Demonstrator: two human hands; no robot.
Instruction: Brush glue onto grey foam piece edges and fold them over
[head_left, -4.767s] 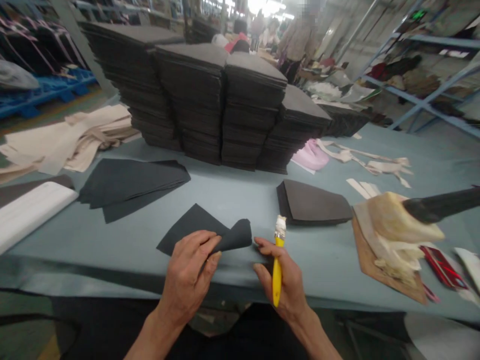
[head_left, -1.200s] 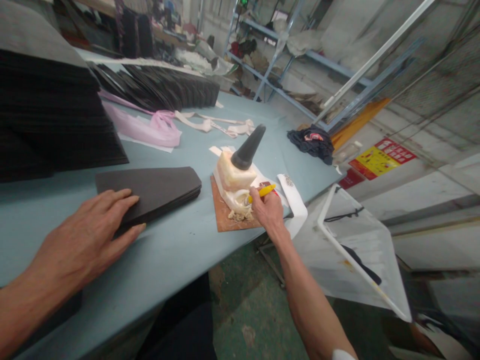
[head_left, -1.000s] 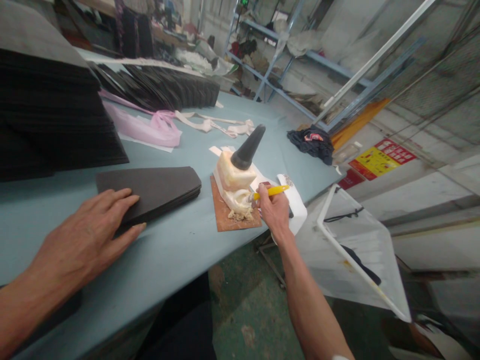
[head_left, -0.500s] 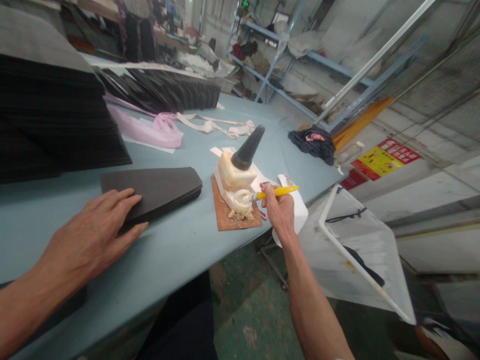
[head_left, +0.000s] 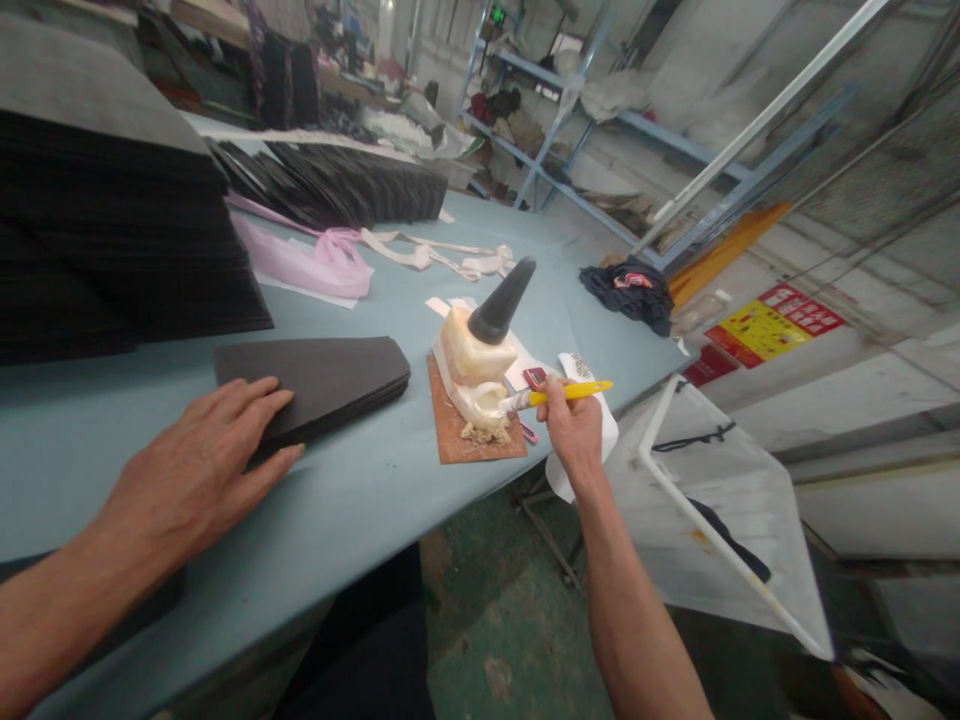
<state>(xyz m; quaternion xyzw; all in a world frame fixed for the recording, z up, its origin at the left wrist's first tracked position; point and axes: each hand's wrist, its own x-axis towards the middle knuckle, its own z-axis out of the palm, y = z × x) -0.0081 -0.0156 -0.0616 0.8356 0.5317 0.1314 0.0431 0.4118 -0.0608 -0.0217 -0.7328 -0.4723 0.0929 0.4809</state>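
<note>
i see my left hand (head_left: 199,470) lying flat and open on the blue table (head_left: 360,510), fingers spread, holding nothing. its fingertips rest on the near end of a small stack of dark pieces (head_left: 337,365). my right hand (head_left: 576,430) is out past the table edge, fingers closed around the yellow brush (head_left: 562,393). the brush lies almost level and its white tip touches the low front part of the pale glue lump (head_left: 469,352). a black cone (head_left: 501,298) sticks out of the top of the lump and leans to the right. the lump sits on a brown board (head_left: 454,450) near the table edge, just to the right of the small stack. a white paper (head_left: 581,368) lies beside the board, partly under my right hand, with a small red thing (head_left: 534,377) on it; i cannot tell what that is. far on my left are tall stacks of dark sheets (head_left: 112,230). behind them a row of dark pieces (head_left: 352,185) lies fanned out. a pink bag (head_left: 307,262) and some white strips (head_left: 450,258) lie in between. a dark cloth bundle (head_left: 630,290) sits at the far right corner of the table. blue shelves (head_left: 570,110) stand in the back, and a yellow sign (head_left: 761,328) is low on the wall.
</note>
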